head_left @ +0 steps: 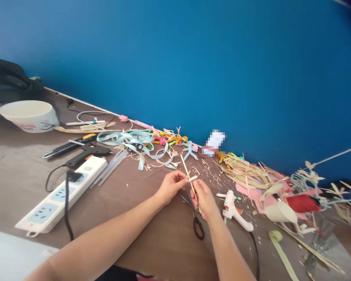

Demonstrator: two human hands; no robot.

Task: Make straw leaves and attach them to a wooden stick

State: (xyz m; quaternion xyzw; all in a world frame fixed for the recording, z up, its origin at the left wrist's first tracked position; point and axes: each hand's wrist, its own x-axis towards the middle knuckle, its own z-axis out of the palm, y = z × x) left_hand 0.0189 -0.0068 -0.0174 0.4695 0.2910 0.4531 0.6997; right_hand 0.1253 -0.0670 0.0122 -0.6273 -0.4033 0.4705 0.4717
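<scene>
Over the middle of the table, my left hand (175, 184) pinches small pale petal-like straw pieces (192, 178) between thumb and fingers. My right hand (203, 197) is closed round a thin pale straw strip (185, 166), which slants up past the fingers toward the wall. The petal-like pieces cross this strip where both hands meet; whether they are joined to it I cannot tell. Black-handled scissors (198, 227) lie on the table under my right hand, their blades partly hidden. A white glue gun (233, 210) rests just right of that hand.
A white power strip (67, 195), a black glue gun (86, 154), a utility knife (70, 146) and a white tub (29, 113) are on the left. Light-blue ribbon (125, 138) lies along the blue wall. Straw bundles (251, 173) and a red thread spool (302, 203) lie right.
</scene>
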